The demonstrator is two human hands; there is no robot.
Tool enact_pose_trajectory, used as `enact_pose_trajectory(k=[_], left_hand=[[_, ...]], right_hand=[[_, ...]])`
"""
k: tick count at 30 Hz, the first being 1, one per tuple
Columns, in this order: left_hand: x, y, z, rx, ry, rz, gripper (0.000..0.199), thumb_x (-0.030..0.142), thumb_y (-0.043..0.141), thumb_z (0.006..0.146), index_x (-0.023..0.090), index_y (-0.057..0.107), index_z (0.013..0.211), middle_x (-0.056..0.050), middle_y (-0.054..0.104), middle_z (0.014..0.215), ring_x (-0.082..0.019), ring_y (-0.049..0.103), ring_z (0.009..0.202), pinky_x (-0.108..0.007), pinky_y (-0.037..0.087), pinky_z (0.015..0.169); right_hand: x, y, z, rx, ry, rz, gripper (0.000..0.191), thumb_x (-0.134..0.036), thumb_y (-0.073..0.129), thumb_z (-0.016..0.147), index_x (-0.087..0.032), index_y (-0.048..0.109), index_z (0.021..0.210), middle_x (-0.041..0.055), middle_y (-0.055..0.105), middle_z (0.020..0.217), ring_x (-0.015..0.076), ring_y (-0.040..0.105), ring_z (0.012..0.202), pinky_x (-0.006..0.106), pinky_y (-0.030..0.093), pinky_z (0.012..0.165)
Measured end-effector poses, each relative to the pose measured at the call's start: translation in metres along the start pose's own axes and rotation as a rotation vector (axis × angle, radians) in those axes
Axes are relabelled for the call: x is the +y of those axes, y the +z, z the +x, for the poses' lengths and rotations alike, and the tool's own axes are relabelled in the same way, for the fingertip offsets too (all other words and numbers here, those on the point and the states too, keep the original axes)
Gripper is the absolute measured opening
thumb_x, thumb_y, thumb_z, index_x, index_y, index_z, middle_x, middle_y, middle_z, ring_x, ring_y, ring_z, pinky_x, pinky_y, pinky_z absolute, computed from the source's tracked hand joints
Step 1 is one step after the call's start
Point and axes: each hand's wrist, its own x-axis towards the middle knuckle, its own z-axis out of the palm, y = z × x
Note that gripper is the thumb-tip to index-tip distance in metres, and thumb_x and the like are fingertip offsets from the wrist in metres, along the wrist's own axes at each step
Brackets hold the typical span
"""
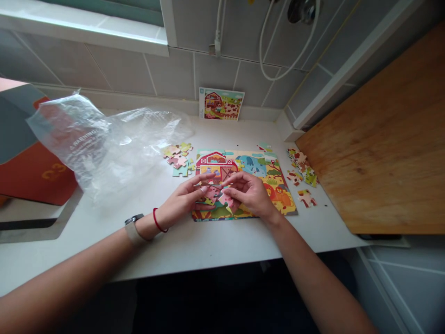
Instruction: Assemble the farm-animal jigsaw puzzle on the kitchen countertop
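- Pieces this thin look easy to bend, so a light pinch on flat edges, with tabs and slots left uncovered, should serve best.
- Two parts held up like this would best be kept level with each other, tab facing slot, and any pressure put on squarely rather than at a slant.
- The right hand [251, 191] is narrow at the tips: thumb and forefinger pinch a pink piece [226, 200], which hangs just below them, its lower tip yellow-green.
- The left hand [189, 194] is more loosely curved, fingers apart, and appears to hold some pink-and-green pieces [210, 195] between thumb and fingers. How many, and whether they are joined, I cannot tell.
- The two sets of fingertips are very near each other; whether what they hold touches is hidden.
- Under the fingers lies the board [280, 199], printed with animals. A red barn [217, 162] shows just beyond the fingertips; I cannot tell if it lies on the board or belongs to it.
- Left of the left fingers and farther off sits a pile [178, 161]; well to the right of the right fingers, a second heap [303, 166] with a loose piece [307, 198] nearer.
- Straight beyond the fingers a picture card [222, 105] stands upright.
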Motion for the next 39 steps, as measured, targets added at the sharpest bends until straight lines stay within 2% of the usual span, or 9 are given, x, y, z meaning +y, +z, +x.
enact_pose_trajectory(k=[3, 6, 11, 16, 19, 26, 32, 39], left_hand=[[-0.0014, 0.0007, -0.0017, -0.031, -0.038, -0.107, 0.056, 0.029, 0.073, 0.095, 0.027, 0.057, 0.149, -0.008, 0.073, 0.115, -0.024, 0.074, 0.101, -0.044, 0.063, 0.096], [-0.0012, 0.0017, -0.0032, -0.066, -0.065, -0.176, 0.061, 0.025, 0.071, 0.095, 0.026, 0.051, 0.153, -0.009, 0.075, 0.115, -0.024, 0.077, 0.099, -0.043, 0.063, 0.096], [-0.0005, 0.0011, -0.0028, -0.085, -0.095, -0.152, 0.069, 0.028, 0.071, 0.096, 0.027, 0.042, 0.159, -0.009, 0.078, 0.11, -0.024, 0.078, 0.098, -0.043, 0.062, 0.098], [-0.0012, 0.0044, -0.0029, -0.069, -0.098, -0.037, 0.069, 0.037, 0.075, 0.095, 0.026, 0.047, 0.157, -0.012, 0.076, 0.12, -0.026, 0.077, 0.102, -0.045, 0.063, 0.098], [-0.0021, 0.0069, -0.0034, -0.064, -0.085, -0.042, 0.069, 0.037, 0.075, 0.095, 0.025, 0.047, 0.157, -0.014, 0.073, 0.128, -0.024, 0.077, 0.103, -0.042, 0.063, 0.097], [-0.0045, 0.0035, -0.0011, -0.094, -0.087, -0.106, 0.066, 0.037, 0.074, 0.096, 0.026, 0.048, 0.156, -0.013, 0.074, 0.127, -0.027, 0.077, 0.105, -0.046, 0.061, 0.101], [-0.0011, 0.0043, -0.0023, -0.102, -0.103, -0.09, 0.068, 0.038, 0.076, 0.095, 0.024, 0.047, 0.155, -0.011, 0.077, 0.116, -0.027, 0.078, 0.1, -0.047, 0.06, 0.102], [-0.0001, 0.0058, -0.0032, -0.115, -0.118, -0.097, 0.068, 0.039, 0.073, 0.097, 0.026, 0.045, 0.157, -0.013, 0.077, 0.117, -0.027, 0.077, 0.103, -0.048, 0.059, 0.103]], right_hand=[[0.0003, 0.0045, -0.0009, -0.014, -0.02, -0.018, 0.035, -0.039, 0.092, 0.076, -0.022, 0.066, 0.091, 0.0045, 0.074, 0.11, 0.0118, 0.072, 0.072, 0.026, 0.064, 0.065], [0.0007, 0.0071, -0.0022, -0.034, -0.052, -0.051, 0.033, -0.036, 0.092, 0.077, -0.021, 0.065, 0.09, 0.0038, 0.072, 0.112, 0.0101, 0.072, 0.07, 0.025, 0.064, 0.065], [-0.0009, 0.0069, -0.0039, -0.129, 0.018, -0.081, 0.033, -0.036, 0.087, 0.083, -0.023, 0.066, 0.104, 0.0002, 0.073, 0.089, 0.0147, 0.074, 0.068, 0.028, 0.064, 0.062], [-0.002, 0.0061, -0.0035, -0.143, 0.046, -0.109, 0.042, -0.034, 0.09, 0.077, -0.023, 0.066, 0.109, 0.0028, 0.074, 0.103, 0.0137, 0.073, 0.07, 0.027, 0.064, 0.062], [-0.001, 0.0049, -0.0033, -0.161, 0.054, -0.108, 0.045, -0.032, 0.089, 0.079, -0.023, 0.065, 0.116, 0.0023, 0.073, 0.101, 0.0136, 0.073, 0.071, 0.026, 0.063, 0.062], [-0.0034, 0.0047, -0.004, -0.182, 0.104, -0.082, 0.046, -0.032, 0.088, 0.078, -0.023, 0.066, 0.117, 0.0038, 0.073, 0.106, 0.0135, 0.073, 0.071, 0.026, 0.062, 0.061], [-0.0006, 0.0025, -0.0019, -0.191, 0.15, -0.073, 0.048, -0.034, 0.09, 0.077, -0.02, 0.068, 0.117, 0.0005, 0.072, 0.087, 0.0151, 0.073, 0.069, 0.027, 0.062, 0.061], [-0.0005, 0.0, 0.0, -0.204, 0.171, -0.051, 0.051, -0.032, 0.093, 0.073, -0.019, 0.071, 0.117, 0.0054, 0.073, 0.105, 0.0158, 0.075, 0.081, 0.028, 0.064, 0.071]])
